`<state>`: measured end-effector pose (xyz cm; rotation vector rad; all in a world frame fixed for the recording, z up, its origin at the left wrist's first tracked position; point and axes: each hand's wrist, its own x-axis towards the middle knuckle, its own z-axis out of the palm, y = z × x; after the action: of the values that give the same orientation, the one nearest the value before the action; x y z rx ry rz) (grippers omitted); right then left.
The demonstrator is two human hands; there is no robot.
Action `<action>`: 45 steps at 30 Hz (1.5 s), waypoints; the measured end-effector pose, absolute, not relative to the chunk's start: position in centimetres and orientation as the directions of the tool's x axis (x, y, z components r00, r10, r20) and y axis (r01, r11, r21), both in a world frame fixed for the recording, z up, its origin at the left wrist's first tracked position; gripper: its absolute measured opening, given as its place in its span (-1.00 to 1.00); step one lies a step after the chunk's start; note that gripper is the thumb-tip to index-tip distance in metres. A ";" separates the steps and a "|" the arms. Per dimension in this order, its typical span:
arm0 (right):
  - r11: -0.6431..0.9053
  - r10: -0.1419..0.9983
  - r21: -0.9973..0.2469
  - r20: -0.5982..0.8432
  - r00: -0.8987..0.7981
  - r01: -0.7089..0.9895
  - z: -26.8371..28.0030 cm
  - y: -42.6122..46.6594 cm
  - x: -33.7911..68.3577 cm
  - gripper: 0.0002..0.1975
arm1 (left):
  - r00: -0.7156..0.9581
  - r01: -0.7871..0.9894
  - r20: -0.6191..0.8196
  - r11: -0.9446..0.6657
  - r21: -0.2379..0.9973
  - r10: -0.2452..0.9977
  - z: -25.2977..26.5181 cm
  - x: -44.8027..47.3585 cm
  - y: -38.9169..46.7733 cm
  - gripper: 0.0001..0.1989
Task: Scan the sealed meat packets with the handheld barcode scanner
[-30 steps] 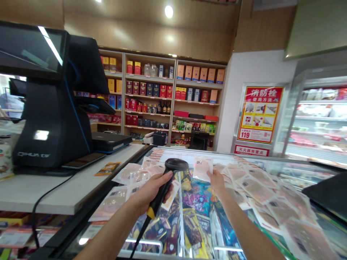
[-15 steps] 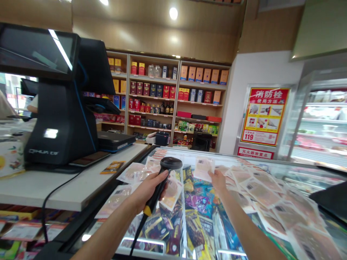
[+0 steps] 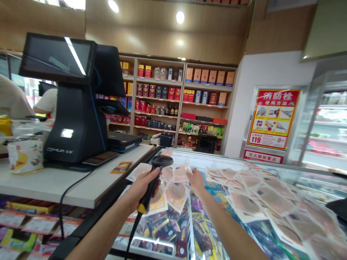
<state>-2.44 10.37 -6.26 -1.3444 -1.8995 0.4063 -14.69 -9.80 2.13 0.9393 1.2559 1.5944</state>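
My left hand (image 3: 143, 186) is wrapped round the handle of a black barcode scanner (image 3: 162, 161), whose cord hangs down toward me. Thumb and fingers of my right hand (image 3: 196, 179) pinch the edge of a flat clear packet (image 3: 181, 172), just right of the scanner head. Several similar packets (image 3: 176, 195) lie below it on the glass top of a freezer (image 3: 187, 154). A large overlapping spread of flat packets (image 3: 279, 191) covers the glass to the right. Colourful wrapped goods (image 3: 162, 229) show through the glass.
On the left, a white counter (image 3: 78, 186) carries a black checkout terminal (image 3: 77, 119), a phone (image 3: 101, 157), an orange sachet (image 3: 121, 167) and a white printed pouch (image 3: 25, 155). Other people (image 3: 12, 97) stand behind the terminal. Stocked shelves (image 3: 158, 97) line the back wall.
My right hand has moved left with the packet, bringing it over the packets beside the scanner. The scanner stays in my left hand. The view has turned slightly left.
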 end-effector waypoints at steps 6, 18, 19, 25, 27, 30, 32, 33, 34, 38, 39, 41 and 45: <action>0.509 0.858 -0.491 0.360 -0.367 0.707 -6.4 7.2 -3.8 -0.36 | -0.295 -0.194 0.049 -0.110 0.975 0.954 1.9 -15.4 -9.7 -0.74; 0.568 0.823 -0.338 0.228 -0.520 0.750 -7.0 6.9 -10.1 -0.42 | -0.309 -0.199 0.040 -0.105 0.974 0.950 1.3 -18.4 -9.8 -0.73; 0.567 0.824 -0.343 0.231 -0.518 0.749 -6.9 7.0 -10.6 -0.42 | -0.315 -0.197 0.042 -0.108 0.974 0.948 1.2 -18.7 -9.8 -0.72; 0.567 0.823 -0.442 0.262 -0.504 0.695 -6.3 7.5 -11.1 -0.43 | -0.309 -0.191 -0.014 -0.048 0.980 0.951 1.2 -18.1 -8.7 -0.71; 0.551 0.835 -0.466 0.292 -0.467 0.693 -6.2 8.4 -9.6 -0.42 | -0.293 -0.189 -0.029 -0.028 0.982 0.956 1.2 -17.3 -8.0 -0.72; 0.484 0.866 -0.402 0.344 -0.362 0.777 -5.7 10.6 -5.3 -0.43 | -0.242 -0.197 -0.037 -0.012 0.980 0.969 1.3 -15.9 -6.6 -0.71; 0.417 0.880 -0.303 0.371 -0.297 0.857 -5.3 12.3 -1.7 -0.45 | -0.226 -0.202 -0.035 -0.011 0.979 0.974 1.4 -14.8 -5.6 -0.70; 0.368 0.882 -0.251 0.398 -0.251 0.895 -5.2 13.0 0.2 -0.46 | -0.221 -0.211 -0.034 -0.014 0.977 0.975 1.4 -14.3 -5.1 -0.71; 0.320 0.881 -0.203 0.422 -0.212 0.925 -5.0 13.7 1.9 -0.48 | -0.236 -0.220 -0.024 -0.030 0.975 0.971 1.4 -13.8 -4.6 -0.70; 0.232 0.893 -0.090 0.414 -0.176 0.968 -5.1 15.2 6.4 -0.65 | -0.178 -0.244 -0.058 0.013 0.970 0.982 1.0 -12.5 -2.6 -0.67; 0.242 0.890 -0.079 0.416 -0.188 0.967 -5.2 15.3 6.9 -0.70 | -0.169 -0.242 -0.071 0.028 0.970 0.983 0.7 -12.4 -2.2 -0.65; 0.288 0.867 -0.070 0.442 -0.229 0.955 -5.4 15.1 7.2 -0.71 | -0.156 -0.236 -0.089 0.050 0.970 0.984 0.1 -12.4 -1.7 -0.62; 0.438 0.780 -0.118 0.543 -0.311 0.891 -6.0 13.9 7.1 -0.70 | -0.161 -0.239 -0.119 0.078 0.968 0.980 -0.5 -12.7 -1.6 -0.60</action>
<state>7.11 13.86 -6.03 -1.4003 -2.1630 -0.2750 -12.70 -1.56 -0.52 0.8747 1.2020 1.3611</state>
